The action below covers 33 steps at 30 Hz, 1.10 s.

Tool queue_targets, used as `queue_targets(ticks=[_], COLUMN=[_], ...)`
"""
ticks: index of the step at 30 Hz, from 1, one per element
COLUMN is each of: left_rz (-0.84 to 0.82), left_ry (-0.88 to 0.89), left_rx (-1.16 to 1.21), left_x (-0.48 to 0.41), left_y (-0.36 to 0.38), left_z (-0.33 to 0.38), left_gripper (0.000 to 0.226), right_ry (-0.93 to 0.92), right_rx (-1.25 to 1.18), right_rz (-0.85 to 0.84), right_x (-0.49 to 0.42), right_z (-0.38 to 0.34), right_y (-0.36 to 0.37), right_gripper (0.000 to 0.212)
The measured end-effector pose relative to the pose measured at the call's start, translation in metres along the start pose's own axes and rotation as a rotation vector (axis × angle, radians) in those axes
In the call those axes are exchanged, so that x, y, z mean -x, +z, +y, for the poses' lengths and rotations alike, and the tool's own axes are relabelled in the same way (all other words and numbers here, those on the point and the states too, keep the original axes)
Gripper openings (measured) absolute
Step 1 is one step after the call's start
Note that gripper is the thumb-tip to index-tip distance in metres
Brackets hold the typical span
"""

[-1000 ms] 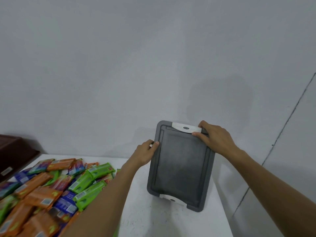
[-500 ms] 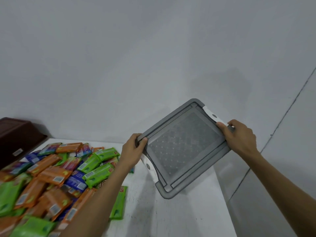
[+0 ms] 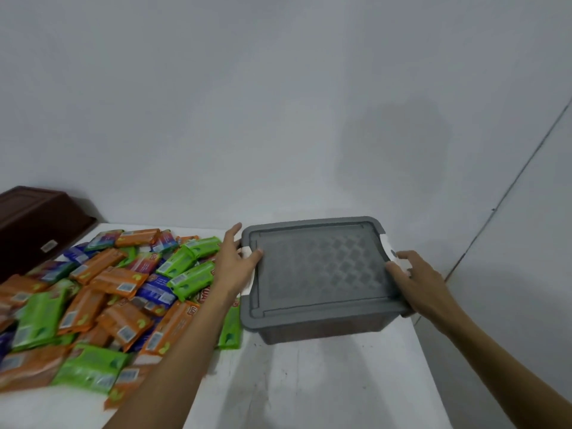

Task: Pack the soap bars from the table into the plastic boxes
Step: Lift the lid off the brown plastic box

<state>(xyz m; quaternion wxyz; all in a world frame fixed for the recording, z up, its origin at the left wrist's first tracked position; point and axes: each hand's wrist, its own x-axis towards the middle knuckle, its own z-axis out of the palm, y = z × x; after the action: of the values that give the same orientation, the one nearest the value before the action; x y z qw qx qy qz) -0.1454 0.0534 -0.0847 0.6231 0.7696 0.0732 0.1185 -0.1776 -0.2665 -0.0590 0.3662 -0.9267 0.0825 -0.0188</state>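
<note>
Plastic box (image 3: 325, 331), grey and see-through, with its grey lid (image 3: 318, 274) on, between a person's two bare hands, seen from above through a head-worn camera. The left hand (image 3: 235, 267) lies flat against the left short end. Its fingers are straight and apart, its thumb rests on the lid's edge, and its palm covers part of a white latch (image 3: 247, 251). The right hand (image 3: 424, 280) grips the right short end. Its thumb is on the lid and its fingers are curled over the other white latch (image 3: 385, 246). Both forearms reach in from the bottom of the view.

The plastic box is level, long side toward the viewer. It appears to rest on the far right part of a white table (image 3: 309, 391), its right end close to the table's right edge. Whether its full weight is on the surface cannot be told. Nothing can be made out inside through the patterned lid.

Soap bars (image 3: 117, 281) in orange, green and blue-purple wrappers lie in a loose overlapping heap over the left half of the table, reaching up to the left hand and forearm. One green bar (image 3: 230, 331) lies just beside the box's near left corner. A dark brown box (image 3: 34, 221) stands at the far left behind the heap. A plain grey wall (image 3: 278, 103) fills the background.
</note>
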Motion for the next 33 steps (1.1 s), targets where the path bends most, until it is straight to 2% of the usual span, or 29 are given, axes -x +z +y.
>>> queue_targets(ticks=[6,13,17,19,22,25,27,29,33], left_rz=[-0.143,-0.183,-0.187,-0.15,-0.049,-0.06,-0.077,-0.094,-0.14], left_ry=[-0.004,-0.035,0.008,0.034,0.059,0.109,0.157,0.172,0.059], left_rx=[-0.055,-0.151,-0.168,-0.259,-0.543,-0.661,-0.664,-0.612,-0.402], left_x=[0.015,0.035,0.045,0.05,0.057,0.056,0.054,0.052,0.053], left_y=[-0.007,-0.01,-0.012,-0.012,-0.011,-0.01,-0.011,-0.015,-0.023], left_z=[-0.014,-0.038,-0.039,-0.037,-0.034,-0.032,-0.03,-0.03,-0.033], left_gripper=[0.064,0.066,0.064,0.06,0.05,0.037,0.027,0.025,0.028], right_ry=[0.046,0.061,0.076,0.072,0.058,0.049,0.032,0.013,0.007], right_rx=[0.112,0.139,0.142,0.143,0.129,0.11,0.099,0.072,-0.108], right_rz=[0.009,-0.055,-0.05,-0.032,-0.021,-0.026,-0.013,-0.006,-0.06], right_x=[0.031,0.053,0.055,0.055,0.056,0.058,0.057,0.052,0.048], right_z=[0.016,0.029,0.033,0.035,0.036,0.036,0.04,0.047,0.059], right_y=[0.02,0.034,0.039,0.04,0.042,0.042,0.042,0.041,0.035], right_gripper=[0.05,0.053,0.052,0.049,0.047,0.046,0.038,0.037,0.034])
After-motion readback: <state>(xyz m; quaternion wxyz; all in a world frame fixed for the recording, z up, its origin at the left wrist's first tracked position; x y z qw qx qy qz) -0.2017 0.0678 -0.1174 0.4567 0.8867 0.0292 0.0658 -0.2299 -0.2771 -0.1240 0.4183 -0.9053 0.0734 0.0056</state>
